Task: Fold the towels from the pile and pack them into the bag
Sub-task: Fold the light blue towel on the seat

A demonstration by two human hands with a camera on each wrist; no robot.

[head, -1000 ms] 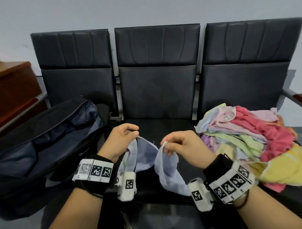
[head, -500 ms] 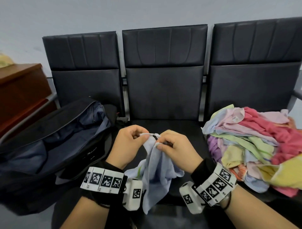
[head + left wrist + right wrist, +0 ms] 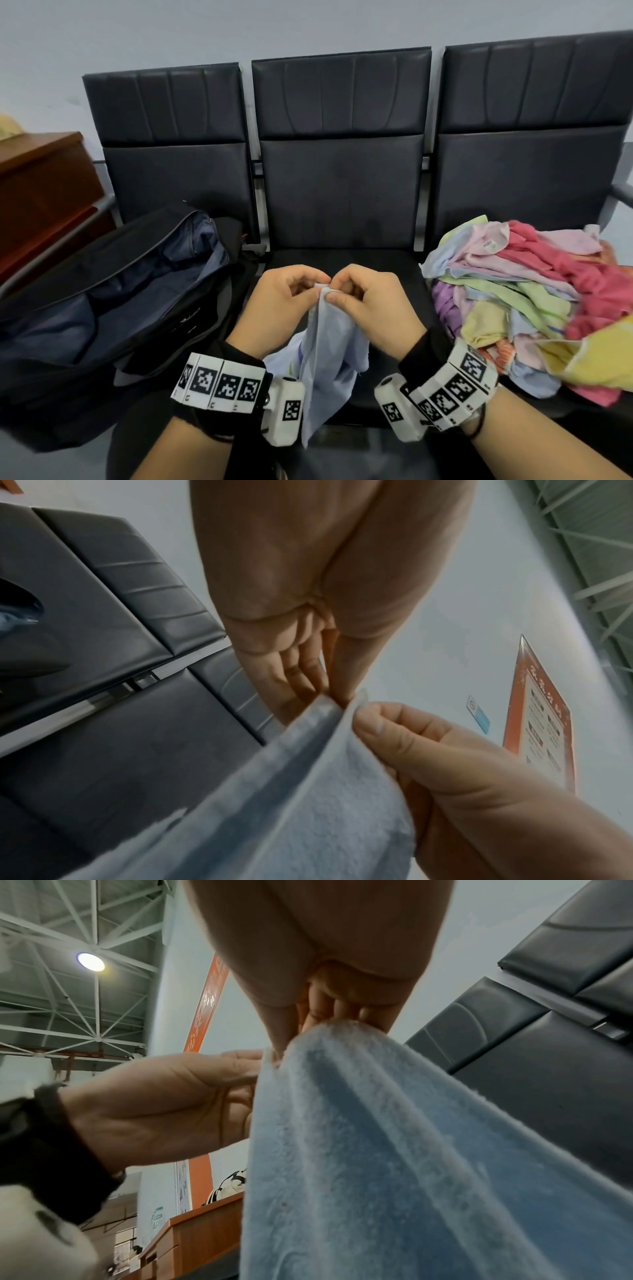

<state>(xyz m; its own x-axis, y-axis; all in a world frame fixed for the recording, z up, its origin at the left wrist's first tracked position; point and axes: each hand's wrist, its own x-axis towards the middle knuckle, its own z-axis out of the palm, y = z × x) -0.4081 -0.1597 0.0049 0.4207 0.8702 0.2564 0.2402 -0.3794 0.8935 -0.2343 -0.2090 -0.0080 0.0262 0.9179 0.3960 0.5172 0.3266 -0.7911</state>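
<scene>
A light blue towel [image 3: 327, 356] hangs over the middle seat, its top corners brought together. My left hand [image 3: 291, 301] and my right hand [image 3: 363, 299] both pinch that top edge, fingertips touching. In the left wrist view the towel [image 3: 274, 804] runs up to my left hand [image 3: 318, 674], with the right hand [image 3: 428, 750] pinching beside it. The right wrist view has the towel [image 3: 394, 1150] hanging from my right hand [image 3: 329, 1010]. A pile of coloured towels [image 3: 527, 301] lies on the right seat. An open dark bag [image 3: 113, 301] sits on the left seat.
Three black padded seats [image 3: 342, 192] stand in a row against a pale wall. A brown wooden desk [image 3: 37, 192] is at the far left behind the bag. A metal armrest [image 3: 621, 195] ends the row on the right.
My hands came together from about a hand's width apart, bringing the towel's two top corners into contact. The towel now hangs doubled below them.
</scene>
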